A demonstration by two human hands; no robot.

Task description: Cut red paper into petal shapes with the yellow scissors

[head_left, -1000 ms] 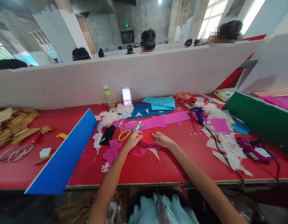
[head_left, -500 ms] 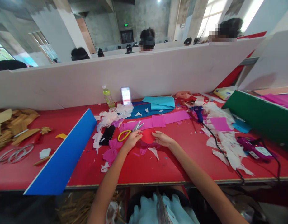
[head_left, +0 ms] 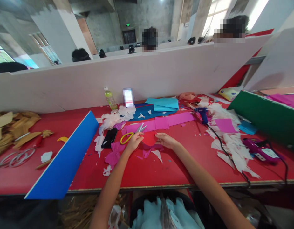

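Red piece (head_left: 149,138) lies between hands, spanning left to right; I see left hand (head_left: 135,141) pinching near edge on its side, right hand (head_left: 166,141) pinching opposite edge; scissors (head_left: 139,128) nearer left, whether gripped I can't tell.

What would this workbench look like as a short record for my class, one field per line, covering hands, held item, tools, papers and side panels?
Left hand: fingers on the left edge of the red piece
Right hand: fingers on its right edge
Held item: flat red piece, material unclear
Scissors: yellow-handled, blades spread, beside the left hand; contact unclear
Corded tools: blue one and purple one, both right
Papers: pink strip beyond the hands; light blue sheet farther back
Side panels: blue panel left, green panel right
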